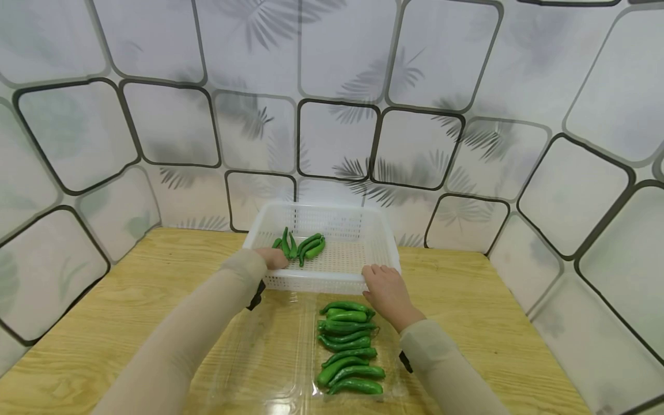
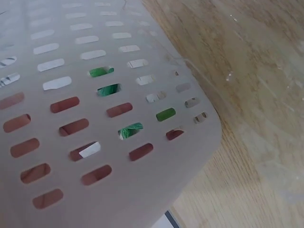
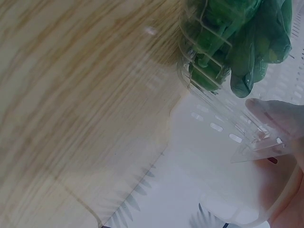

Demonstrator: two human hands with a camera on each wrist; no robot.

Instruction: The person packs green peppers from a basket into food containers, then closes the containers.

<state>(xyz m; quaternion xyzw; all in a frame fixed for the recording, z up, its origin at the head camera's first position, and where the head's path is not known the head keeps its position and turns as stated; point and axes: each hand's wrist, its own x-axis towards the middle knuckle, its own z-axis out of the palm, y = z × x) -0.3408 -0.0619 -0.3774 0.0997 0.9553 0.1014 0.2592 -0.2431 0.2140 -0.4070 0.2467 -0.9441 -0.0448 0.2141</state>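
Note:
A white plastic basket (image 1: 321, 276) with slotted walls stands on the table and holds several green peppers (image 1: 313, 245) on its left side. My left hand (image 1: 274, 257) reaches over its front left rim, close to those peppers; the fingertips are hidden. In the left wrist view, skin shows through slots in the basket wall (image 2: 99, 109). With its fingers over the rim and its thumb outside, my right hand (image 1: 386, 291) grips the basket's front right corner. Below the basket, a row of green peppers (image 1: 346, 349) lies in one half of a clear plastic container (image 1: 306, 369).
The container's other half (image 1: 264, 351) lies spread to the left of the pepper row. A wood-grain table (image 1: 467, 311) carries everything. Behind the basket and at both sides stand walls (image 1: 337, 138) with a rounded-square and leaf pattern.

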